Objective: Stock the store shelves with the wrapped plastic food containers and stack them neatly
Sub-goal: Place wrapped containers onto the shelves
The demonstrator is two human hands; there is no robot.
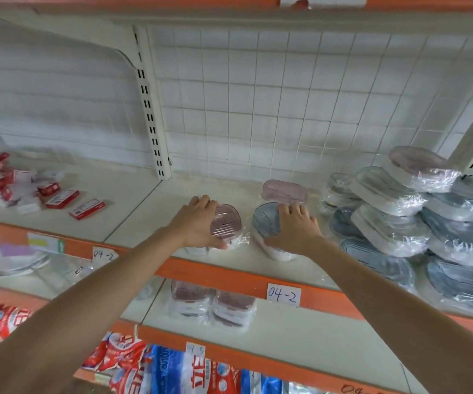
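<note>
**Two wrapped containers held at the shelf's front edge**

A pink-lidded container (225, 224) is gripped by the left hand (198, 223); a blue-lidded container (266, 223) is clasped by the right hand (293, 231). Just behind, another pink container (284, 191) is seen, with a heap of wrapped containers (417, 220) at right.

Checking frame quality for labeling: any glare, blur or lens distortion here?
Head view: wide-angle bending curves the shelf edge and the uprights; glare on the wrapped grey containers at right; soft blur at the left edge over the red packets; left hand and right hand fairly sharp; lighting even.
</note>
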